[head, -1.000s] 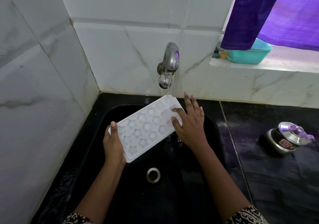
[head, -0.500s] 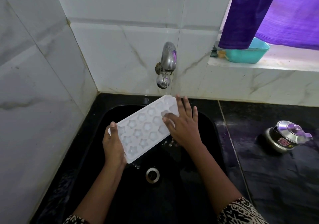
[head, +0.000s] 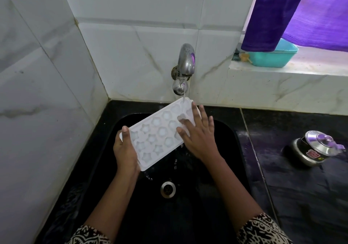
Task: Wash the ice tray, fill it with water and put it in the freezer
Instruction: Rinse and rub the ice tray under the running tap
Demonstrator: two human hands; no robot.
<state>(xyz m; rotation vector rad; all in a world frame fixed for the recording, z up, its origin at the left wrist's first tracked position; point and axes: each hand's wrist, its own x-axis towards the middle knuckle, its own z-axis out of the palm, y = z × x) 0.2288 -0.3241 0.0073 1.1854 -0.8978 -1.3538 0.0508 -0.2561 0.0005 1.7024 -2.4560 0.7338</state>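
Since 1 s ago: R hand [head: 199, 136] slid from the tray's right edge up onto its top face; tray's far end now sits right under the tap stream.

L hand [head: 125, 149]: gripping the near-left short end of the ice tray [head: 156, 136], thumb hooked over the top rim, palm against the end. Fingers underneath are hidden, can't see them.

R hand: not grasping. Fingers straight and spread, lying flat on the cells at the tray's far-right end; fingertips reach in over approx the last two cols.

Tray: white plastic, star/flower-shaped cells, cavities facing up. Held in the air over the sink basin [head: 188, 215], not touching it. Runs diagonally, far end toward the tap, near end toward the L wrist. Drops [head: 176, 161] are falling off its lower long edge, between the tray and the drain.

Tap [head: 185, 63]: chrome, wall-mounted, running. Thin stream [head: 184, 96] lands on the tray's far corner, just beside the R fingertips.

Sink: black, set in a black counter [head: 310, 196]; steel drain [head: 168, 189] is below the tray, between the forearms. Patterned b/w sleeves [head: 263, 230] at the bottom edge.

Further out: marble-look white wall tiles [head: 131, 55] behind and to the left. On the counter at right, well apart from the sink, a steel pot w/ lid [head: 316, 149]. On the window ledge [head: 282, 74] at upper right, a teal plastic tub [head: 273, 55], partly behind a purple curtain [head: 273, 14].
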